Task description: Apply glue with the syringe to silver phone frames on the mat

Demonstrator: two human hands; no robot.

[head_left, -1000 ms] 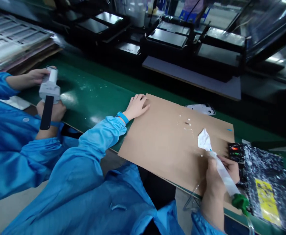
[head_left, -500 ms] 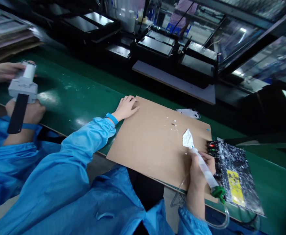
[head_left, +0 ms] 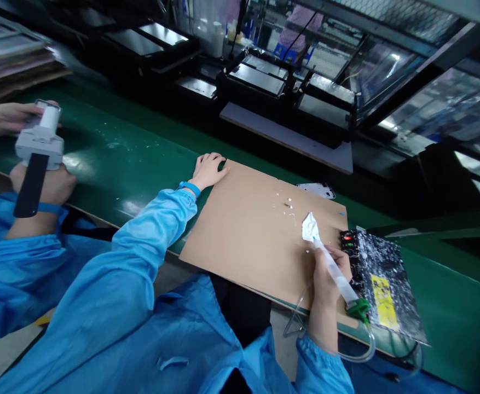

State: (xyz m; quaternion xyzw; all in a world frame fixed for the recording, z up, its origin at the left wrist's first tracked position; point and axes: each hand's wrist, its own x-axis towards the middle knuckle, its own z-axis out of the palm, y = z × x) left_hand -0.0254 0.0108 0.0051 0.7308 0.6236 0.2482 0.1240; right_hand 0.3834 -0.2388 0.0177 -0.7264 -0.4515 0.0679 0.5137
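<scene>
My left hand lies at the back left corner of a brown cardboard sheet, fingers spread and partly over the green table. In my right hand is a glue syringe with a green cap and a clear air tube at its rear end. A crumpled white wad covers the syringe's tip, just above the cardboard. Several small white blobs and thin smears lie on the sheet. Behind the sheet's back edge is a thin white phone-shaped plate.
A white-smeared black control box with a yellow label stands at the right. At the left, a co-worker's hands hold a grey and black device. Black fixtures line the back, above the green table.
My left hand has shifted slightly up and left at the corner. The view has turned a little; the syringe stays in my right hand over the cardboard.
</scene>
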